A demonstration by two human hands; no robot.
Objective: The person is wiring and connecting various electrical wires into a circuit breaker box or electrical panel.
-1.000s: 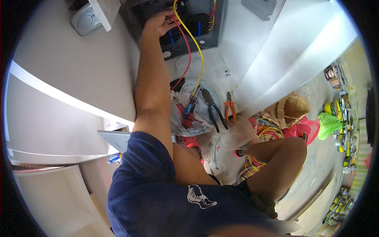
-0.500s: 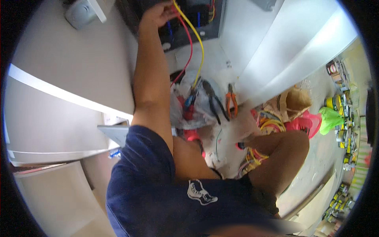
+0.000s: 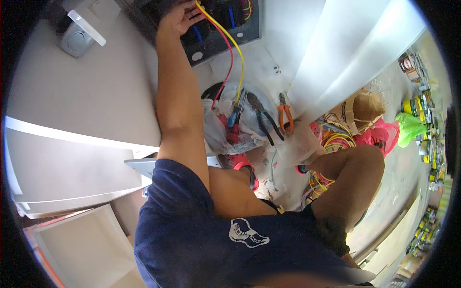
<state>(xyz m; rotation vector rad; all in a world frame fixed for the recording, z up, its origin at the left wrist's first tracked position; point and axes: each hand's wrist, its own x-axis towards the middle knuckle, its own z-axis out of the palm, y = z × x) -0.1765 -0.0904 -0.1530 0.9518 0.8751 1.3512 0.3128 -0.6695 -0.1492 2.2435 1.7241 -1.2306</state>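
Shirt (image 3: 177, 235) bears lettered emblem (image 3: 248, 234); left hand (image 3: 182, 18) near yellow wire (image 3: 243, 61).

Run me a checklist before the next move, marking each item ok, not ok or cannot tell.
1. Left hand up at the dark box: ok, beside the yellow wire and red wire.
2. Firm grip on either wire: cannot tell.
3. Right hand in view: not ok, outside the picture.
4. Orange-handled pliers uncovered: ok, lying right of the dark-handled pliers.
5. Lower wire ends free: cannot tell, hard to make out.
6. Power to wires off: cannot tell.
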